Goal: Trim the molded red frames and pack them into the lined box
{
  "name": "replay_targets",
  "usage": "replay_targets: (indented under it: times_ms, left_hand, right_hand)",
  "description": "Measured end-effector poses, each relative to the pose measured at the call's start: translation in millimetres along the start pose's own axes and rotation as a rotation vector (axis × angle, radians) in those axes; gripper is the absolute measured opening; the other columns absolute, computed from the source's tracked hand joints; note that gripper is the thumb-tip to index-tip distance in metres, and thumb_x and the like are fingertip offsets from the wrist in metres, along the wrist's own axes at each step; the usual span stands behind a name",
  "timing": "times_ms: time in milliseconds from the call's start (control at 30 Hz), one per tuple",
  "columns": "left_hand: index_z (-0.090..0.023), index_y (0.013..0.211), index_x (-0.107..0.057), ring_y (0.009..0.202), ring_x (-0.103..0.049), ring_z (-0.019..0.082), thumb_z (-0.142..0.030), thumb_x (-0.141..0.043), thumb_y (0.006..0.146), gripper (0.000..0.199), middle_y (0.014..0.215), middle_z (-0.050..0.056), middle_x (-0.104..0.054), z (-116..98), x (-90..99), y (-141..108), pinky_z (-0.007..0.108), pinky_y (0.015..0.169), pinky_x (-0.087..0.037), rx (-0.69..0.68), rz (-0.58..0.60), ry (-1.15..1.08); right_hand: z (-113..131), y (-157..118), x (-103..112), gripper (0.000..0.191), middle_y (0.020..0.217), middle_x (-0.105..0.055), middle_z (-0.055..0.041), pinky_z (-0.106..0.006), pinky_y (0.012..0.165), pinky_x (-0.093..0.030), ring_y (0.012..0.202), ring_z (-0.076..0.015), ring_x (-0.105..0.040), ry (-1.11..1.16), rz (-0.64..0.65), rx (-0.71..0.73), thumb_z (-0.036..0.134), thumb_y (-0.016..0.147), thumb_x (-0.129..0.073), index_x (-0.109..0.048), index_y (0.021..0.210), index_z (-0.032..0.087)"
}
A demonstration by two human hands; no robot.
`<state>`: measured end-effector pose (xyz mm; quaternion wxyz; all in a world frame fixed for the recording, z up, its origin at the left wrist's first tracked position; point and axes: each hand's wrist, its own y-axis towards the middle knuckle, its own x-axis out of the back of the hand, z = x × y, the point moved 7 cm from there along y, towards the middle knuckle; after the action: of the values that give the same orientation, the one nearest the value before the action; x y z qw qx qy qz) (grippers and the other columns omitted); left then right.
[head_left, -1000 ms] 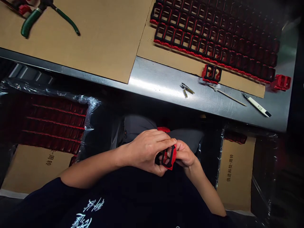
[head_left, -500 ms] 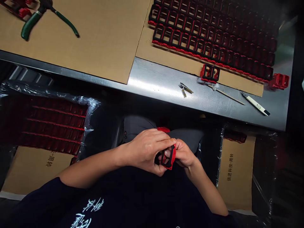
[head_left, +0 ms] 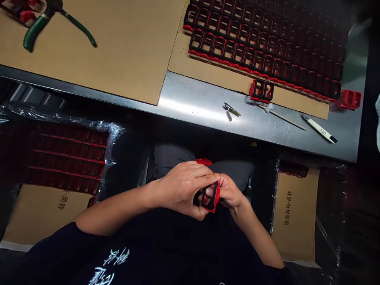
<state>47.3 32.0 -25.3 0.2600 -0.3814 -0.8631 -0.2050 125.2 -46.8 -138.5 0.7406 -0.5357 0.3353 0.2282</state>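
Over my lap, both hands are closed around one red and black plastic frame (head_left: 216, 196) with rectangular openings. My left hand (head_left: 188, 188) covers it from the left, fingers over the top and thumb below. My right hand (head_left: 230, 192) grips its right side, with a fingertip showing inside an opening. Much of the part is hidden by my fingers. Another bit of red (head_left: 204, 161) shows just behind my left hand; what it belongs to is hidden.
Rows of similar frames (head_left: 237, 55) stand on cardboard on the metal table (head_left: 190, 95). Nail clippers (head_left: 231, 111), a thin stick (head_left: 283, 118) and a white-handled cutter (head_left: 319, 128) lie near its edge. Green-handled pliers (head_left: 38, 31) lie far left. Plastic-lined bins with frames and cardboard (head_left: 297, 217) flank me.
My hands and the frame in them hold almost the same position. The table view has shifted very slightly to the left.
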Motion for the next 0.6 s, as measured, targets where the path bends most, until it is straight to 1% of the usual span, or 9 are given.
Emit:
replay_targets:
  times_ms: [133, 200, 233, 300, 400, 433, 533, 567, 600]
  left_hand:
    - [-0.008, 0.121, -0.057, 0.091, -0.069, 0.022, -0.032, -0.066, 0.069, 0.058, 0.104, 0.008, -0.069, -1.0, 0.2, -0.6, 0.035, 0.081, -0.056, -0.012, -0.01, 0.016]
    - [-0.009, 0.122, -0.057, 0.091, -0.069, 0.022, -0.033, -0.064, 0.07, 0.057, 0.104, 0.008, -0.069, -1.1, -0.3, -0.8, 0.035, 0.08, -0.055, -0.006, -0.008, 0.021]
    - [-0.009, 0.121, -0.057, 0.09, -0.069, 0.022, -0.033, -0.063, 0.07, 0.057, 0.103, 0.008, -0.069, -1.0, -0.7, -0.9, 0.035, 0.08, -0.055, -0.002, -0.002, 0.021]
    - [-0.009, 0.12, -0.057, 0.09, -0.069, 0.022, -0.032, -0.064, 0.069, 0.056, 0.103, 0.008, -0.069, -1.0, -0.8, -1.2, 0.035, 0.079, -0.055, -0.003, 0.001, 0.018]
    - [-0.01, 0.121, -0.057, 0.091, -0.069, 0.022, -0.032, -0.066, 0.068, 0.058, 0.103, 0.008, -0.069, -0.1, -0.3, -2.0, 0.035, 0.08, -0.055, 0.001, 0.002, 0.017]
    - [-0.01, 0.121, -0.057, 0.091, -0.069, 0.022, -0.032, -0.066, 0.068, 0.058, 0.103, 0.007, -0.069, 0.2, -0.3, -2.1, 0.035, 0.08, -0.054, 0.005, 0.004, 0.016]
    - [-0.011, 0.121, -0.057, 0.09, -0.069, 0.021, -0.033, -0.065, 0.07, 0.057, 0.101, 0.007, -0.069, 0.3, -0.5, -1.3, 0.035, 0.079, -0.054, 0.012, 0.009, 0.02]
    - [-0.01, 0.119, -0.058, 0.089, -0.069, 0.021, -0.033, -0.065, 0.07, 0.055, 0.101, 0.007, -0.069, 0.1, -0.4, -0.8, 0.034, 0.078, -0.054, 0.012, 0.009, 0.021]
    - [-0.01, 0.118, -0.058, 0.088, -0.069, 0.021, -0.033, -0.065, 0.07, 0.054, 0.1, 0.006, -0.069, -0.2, -0.5, -0.2, 0.034, 0.077, -0.054, 0.011, 0.011, 0.02]
  right_hand:
    - [-2.4, 0.6, -0.1, 0.052, 0.068, -0.062, -0.0089, -0.018, 0.068, -0.057, 0.065, -0.0097, -0.065, -0.032, 0.111, 0.057, 0.042, 0.06, -0.082, -0.053, 0.07, -0.001]
    - [-1.7, 1.2, 0.2, 0.051, 0.07, -0.062, -0.0104, -0.017, 0.07, -0.058, 0.067, -0.01, -0.066, -0.031, 0.155, 0.075, 0.042, 0.061, -0.081, -0.055, 0.069, -0.001]
    - [-0.5, 1.5, 0.8, 0.052, 0.07, -0.062, -0.0101, -0.018, 0.071, -0.058, 0.067, -0.01, -0.066, -0.027, 0.152, 0.078, 0.042, 0.059, -0.082, -0.055, 0.069, -0.001]
    - [2.7, 2.0, 4.0, 0.054, 0.066, -0.06, -0.0071, -0.018, 0.07, -0.058, 0.064, -0.0098, -0.065, -0.018, 0.086, 0.073, 0.041, 0.054, -0.084, -0.053, 0.069, 0.0]
    - [0.1, 2.8, 7.7, 0.055, 0.062, -0.057, -0.0039, -0.018, 0.062, -0.055, 0.059, -0.009, -0.062, -0.033, -0.01, 0.049, 0.04, 0.053, -0.085, -0.051, 0.071, 0.001]
    - [-3.4, 3.7, 6.3, 0.055, 0.061, -0.057, -0.0043, -0.017, 0.062, -0.055, 0.058, -0.0087, -0.061, -0.045, -0.001, 0.055, 0.042, 0.055, -0.084, -0.05, 0.069, 0.001]
    - [-16.0, 6.7, -4.7, 0.054, 0.064, -0.059, -0.008, -0.017, 0.07, -0.058, 0.063, -0.009, -0.064, -0.052, 0.105, 0.082, 0.044, 0.059, -0.081, -0.053, 0.066, 0.0]
    - [-15.2, 6.0, -8.6, 0.056, 0.065, -0.06, -0.0089, -0.017, 0.072, -0.058, 0.064, -0.0094, -0.064, -0.039, 0.136, 0.078, 0.047, 0.057, -0.082, -0.054, 0.067, 0.0]
    - [-6.7, 3.4, -9.7, 0.058, 0.064, -0.06, -0.009, -0.017, 0.071, -0.057, 0.063, -0.009, -0.064, -0.035, 0.138, 0.083, 0.049, 0.054, -0.083, -0.055, 0.067, 0.0]
